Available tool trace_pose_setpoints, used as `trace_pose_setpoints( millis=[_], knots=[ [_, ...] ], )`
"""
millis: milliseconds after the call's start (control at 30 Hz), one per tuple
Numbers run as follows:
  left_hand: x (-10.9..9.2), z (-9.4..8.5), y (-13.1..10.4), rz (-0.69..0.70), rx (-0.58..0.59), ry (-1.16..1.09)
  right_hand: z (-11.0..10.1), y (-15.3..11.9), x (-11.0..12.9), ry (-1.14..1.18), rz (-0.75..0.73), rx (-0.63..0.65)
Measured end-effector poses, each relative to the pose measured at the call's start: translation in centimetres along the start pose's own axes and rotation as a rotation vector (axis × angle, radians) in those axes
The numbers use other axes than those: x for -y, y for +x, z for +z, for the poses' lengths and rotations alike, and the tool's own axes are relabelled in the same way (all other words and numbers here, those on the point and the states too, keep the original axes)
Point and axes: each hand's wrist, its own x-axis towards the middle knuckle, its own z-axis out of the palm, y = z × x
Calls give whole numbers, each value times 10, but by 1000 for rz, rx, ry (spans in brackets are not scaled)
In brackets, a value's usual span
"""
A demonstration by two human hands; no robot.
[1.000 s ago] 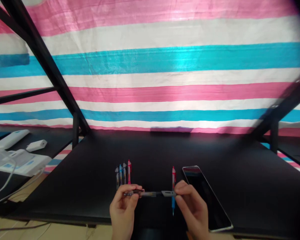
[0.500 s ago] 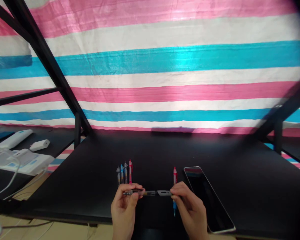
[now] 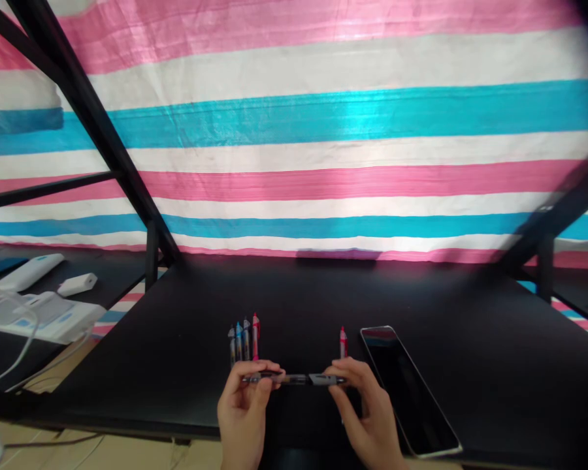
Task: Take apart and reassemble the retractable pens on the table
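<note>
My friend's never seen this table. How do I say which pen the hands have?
Above the black table, near its front edge, find the left hand and right hand. They hold a clear pen with a grey end. It points sideways, while the four pens beyond the left hand run front to back.

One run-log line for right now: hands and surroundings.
Left hand: holding clear-barrelled pen | Right hand: holding its grey clip end | Nearby: four pens in a row, red-topped pen, phone

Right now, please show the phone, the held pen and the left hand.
Phone (image 3: 412, 395), head view: on its dark screen.
Held pen (image 3: 294, 379), head view: on its barrel.
Left hand (image 3: 241, 410), head view: on the palm area.
</note>
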Motion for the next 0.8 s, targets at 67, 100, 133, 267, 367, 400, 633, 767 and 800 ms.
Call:
trace_pose_setpoints(
  millis=[67, 100, 133, 267, 367, 400, 633, 767, 800],
  knots=[
    [0, 0, 0, -12, -4, 0, 1, 1, 2, 17, 13, -21],
    [-1, 1, 0, -18, -4, -3, 1, 2, 2, 25, 23, -19],
    [-1, 1, 0, -22, -2, -7, 1, 2, 3, 30, 29, -11],
    [-4, 2, 0, -30, -7, -4, -3, 1, 2, 35, 22, 57],
    [-4, 3, 0, -42, -19, 1, -3, -1, 2, 12, 14, 38],
    [-5, 3, 1, -47, -23, 0, -2, 0, 3, 1, 10, 13],
    [-6, 6, 1, -67, -52, -17, -1, 3, 6, 49, 39, 29],
    [-7, 7, 2, -73, -58, -26, -4, -3, 1, 63, 14, 85],
    [-6, 7, 2, -71, -59, -27, -3, -5, 0, 45, 9, 73]
  ],
)
